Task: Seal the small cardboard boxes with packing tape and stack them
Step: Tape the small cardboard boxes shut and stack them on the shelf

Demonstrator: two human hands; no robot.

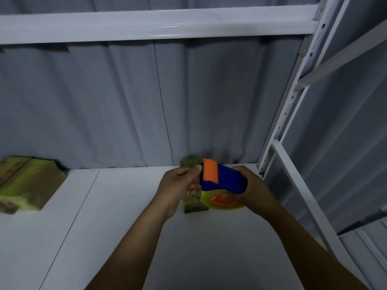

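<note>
What surrounds us
We see a pleated grey curtain (pixel 125 101) behind a white shelf (pixel 125 227), a white beam (pixel 146 24) overhead.

Two bare forearms, bare left hand (pixel 180 185) and bare right hand (pixel 250 188).

Dim, cool grey-blue light throughout. The brightest spot is a thin streak of glare on the far white beam (pixel 167 28). The cardboard box (pixel 27 185) at left is smeared and soft, while the tape dispenser (pixel 222 183) looks sharp and saturated. Wide-angle distortion bends the right upright (pixel 291 101). Shadows on the shelf (pixel 125 227) are faint and soft-edged.
</note>
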